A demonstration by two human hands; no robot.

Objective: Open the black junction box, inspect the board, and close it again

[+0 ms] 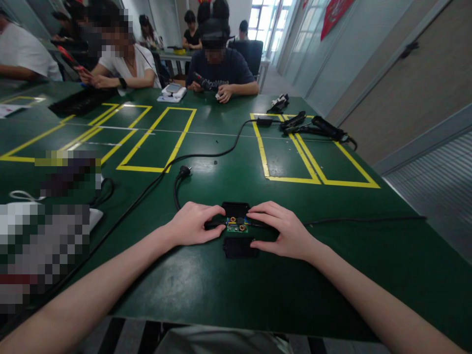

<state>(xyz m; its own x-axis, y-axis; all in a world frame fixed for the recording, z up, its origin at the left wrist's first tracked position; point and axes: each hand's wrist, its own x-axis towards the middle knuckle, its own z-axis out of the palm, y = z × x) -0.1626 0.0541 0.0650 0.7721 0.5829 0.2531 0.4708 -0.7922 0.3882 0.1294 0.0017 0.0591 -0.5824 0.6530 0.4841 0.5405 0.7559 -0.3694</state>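
Observation:
A small green circuit board (237, 228) with copper-wound coils lies on the table between my hands, a black cable joined at each side. Beyond it is one black plastic case half (236, 209); nearer to me lies the other case half (240, 247). My left hand (195, 223) is at the board's left end, thumb and forefinger apart on either side of the cable. With fingers spread, my right hand (282, 228) reaches over the right cable. Its fingertips are at the far case half's right edge and its thumb touches the near half.
A black plug (184, 171) lies beyond my left hand. A long black cord (199, 156) crosses the green table (177, 295). Black handheld tools (324, 129) lie at the far right, over yellow tape outlines. Opposite, a person (221, 69) holds a tool; others sit left.

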